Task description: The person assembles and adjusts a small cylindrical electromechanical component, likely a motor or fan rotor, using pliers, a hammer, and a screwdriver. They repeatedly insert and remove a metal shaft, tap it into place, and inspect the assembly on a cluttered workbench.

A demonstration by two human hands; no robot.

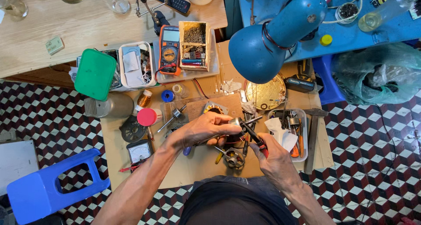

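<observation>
My left hand point(205, 129) is closed around a small metal part point(236, 121) above the middle of a low work board point(199, 168). My right hand point(272, 157) grips red-handled pliers point(253, 136), whose jaws meet the metal part at my left fingertips. Just below the hands lie a round metal motor piece point(233, 158) and a yellow-handled tool point(218, 157). A thin shaft with a gear point(172, 118) lies to the left of my left hand.
A blue desk lamp point(274, 34) hangs over the board's right side. Behind are an orange multimeter point(169, 49), boxes of parts point(194, 45), a green lid point(94, 74). A clear tray of tools point(293, 133) and a hammer point(312, 137) sit right. A blue stool point(50, 185) stands left.
</observation>
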